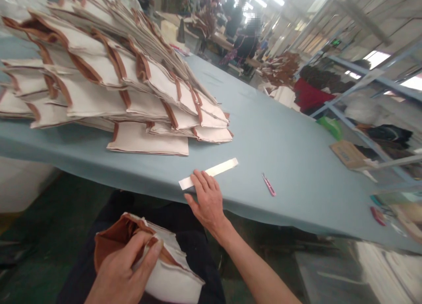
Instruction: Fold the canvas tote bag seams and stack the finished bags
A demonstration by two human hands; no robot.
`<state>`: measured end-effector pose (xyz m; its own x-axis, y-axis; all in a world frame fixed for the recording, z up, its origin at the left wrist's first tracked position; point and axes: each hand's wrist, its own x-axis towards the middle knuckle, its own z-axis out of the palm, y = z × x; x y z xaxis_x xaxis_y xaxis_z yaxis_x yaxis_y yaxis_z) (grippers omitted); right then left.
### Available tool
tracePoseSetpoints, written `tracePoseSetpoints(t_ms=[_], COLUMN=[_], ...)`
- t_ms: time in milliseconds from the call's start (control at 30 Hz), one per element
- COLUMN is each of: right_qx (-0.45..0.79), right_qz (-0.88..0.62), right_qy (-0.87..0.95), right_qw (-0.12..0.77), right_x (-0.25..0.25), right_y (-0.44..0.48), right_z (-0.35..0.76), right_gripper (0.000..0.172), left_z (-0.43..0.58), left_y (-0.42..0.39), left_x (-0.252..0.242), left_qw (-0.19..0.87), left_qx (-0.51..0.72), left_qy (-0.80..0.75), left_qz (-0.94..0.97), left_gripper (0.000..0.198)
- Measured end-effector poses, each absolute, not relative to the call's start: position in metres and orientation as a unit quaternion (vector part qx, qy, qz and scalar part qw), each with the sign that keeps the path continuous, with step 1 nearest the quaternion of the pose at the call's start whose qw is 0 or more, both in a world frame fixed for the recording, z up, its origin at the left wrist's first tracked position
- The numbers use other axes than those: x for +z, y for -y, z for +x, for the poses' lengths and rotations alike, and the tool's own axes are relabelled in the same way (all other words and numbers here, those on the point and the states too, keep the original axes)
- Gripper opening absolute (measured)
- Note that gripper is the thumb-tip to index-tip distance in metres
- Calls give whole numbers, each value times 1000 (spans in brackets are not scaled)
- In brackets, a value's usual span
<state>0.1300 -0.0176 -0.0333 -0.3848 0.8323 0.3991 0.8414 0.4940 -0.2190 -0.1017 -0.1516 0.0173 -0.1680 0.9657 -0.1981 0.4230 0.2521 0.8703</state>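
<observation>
In my left hand is a cream fabric pouch with a brown lining, pinched at its rim between thumb and fingers above my lap. The pouch's mouth gapes toward the left, showing brown cloth inside. My right hand lies at the table's near edge, its fingers stretched over a white strip and its thumb apart. The strip's middle is partly covered by these fingers. To the right of that hand, a small pink-handled tool, like a seam ripper or thread snips, rests on the table.
A large heap of cream and brown fabric pieces covers the left of the blue-green table. Metal shelving with a cardboard box stands on the right. Co-workers are in the far background.
</observation>
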Motion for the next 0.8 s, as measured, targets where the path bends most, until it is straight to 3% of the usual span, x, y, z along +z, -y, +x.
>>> tracePoseSetpoints(t_ms=[200, 367, 667, 800], right_qx=[-37, -48, -54, -21], right_qz=[-512, -522, -512, -521], right_qy=[814, 791, 783, 779], right_qw=[270, 314, 348, 348], right_x=[-41, -38, -33, -29], right_y=[22, 25, 28, 24], right_z=[123, 114, 108, 108], right_gripper=[43, 43, 16, 13], left_z=[-95, -83, -72, -68], left_y=[99, 62, 42, 36], left_x=[17, 8, 2, 2], left_qw=[384, 425, 482, 484], left_qx=[337, 335, 335, 342], left_qy=[-688, -666, -616, -621], left_qz=[515, 513, 526, 513], left_gripper=[34, 42, 44, 40])
